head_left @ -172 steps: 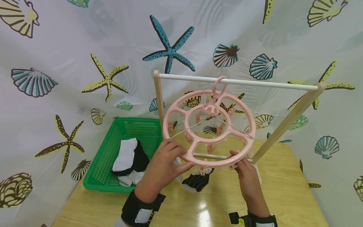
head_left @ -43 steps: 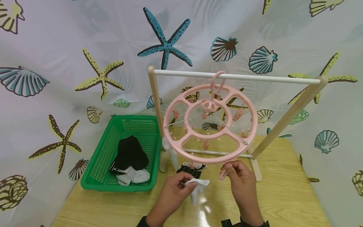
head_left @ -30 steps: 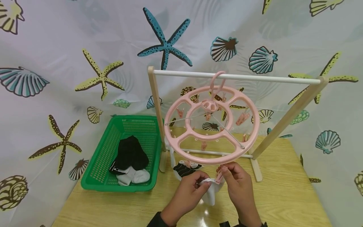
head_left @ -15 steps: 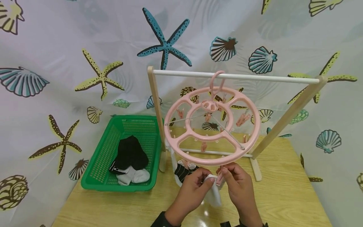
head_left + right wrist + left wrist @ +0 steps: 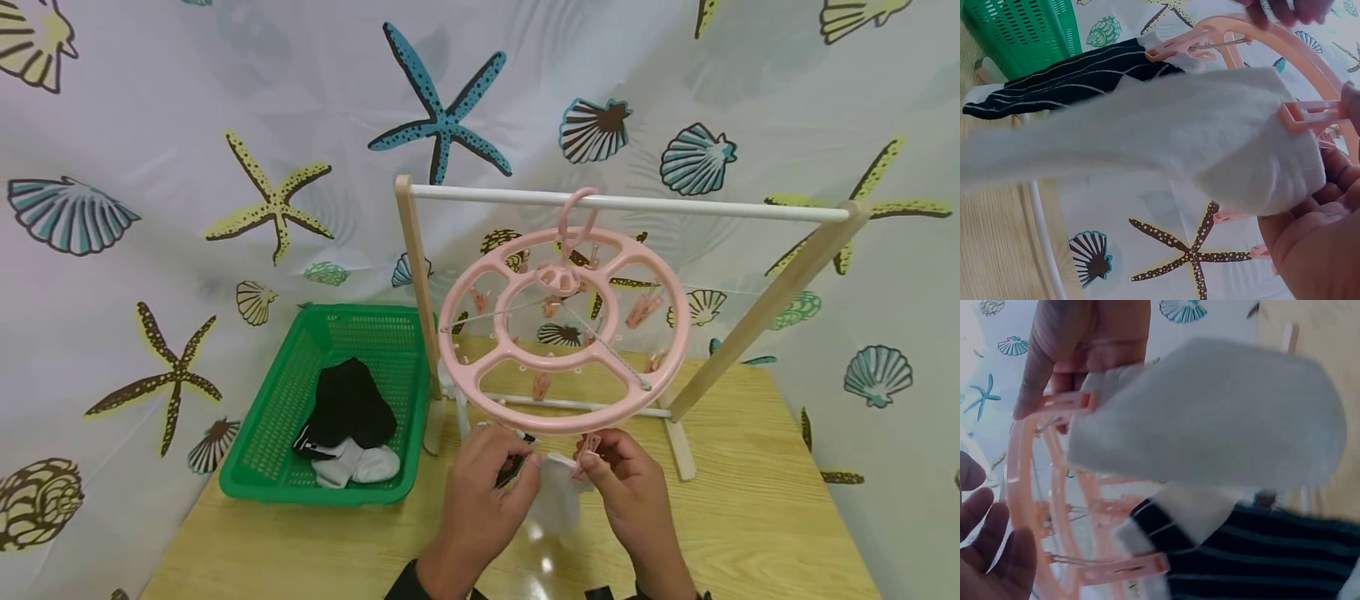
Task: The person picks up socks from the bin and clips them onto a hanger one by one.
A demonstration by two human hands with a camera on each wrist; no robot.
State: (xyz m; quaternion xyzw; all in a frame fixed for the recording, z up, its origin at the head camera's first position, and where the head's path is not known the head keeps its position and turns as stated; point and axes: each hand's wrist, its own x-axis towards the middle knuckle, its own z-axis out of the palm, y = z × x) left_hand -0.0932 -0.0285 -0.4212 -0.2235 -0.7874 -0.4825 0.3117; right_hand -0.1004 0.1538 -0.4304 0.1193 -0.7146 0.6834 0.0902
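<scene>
head view: right hand pinches the pink clip under the round hanger; left hand relaxed beside the white sock, soft, light, best gripped at its cuff.

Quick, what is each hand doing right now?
Left hand: open, fingers relaxed beside the white sock, holding nothing.
Right hand: pinching the pink clip that grips the sock's edge.
</scene>
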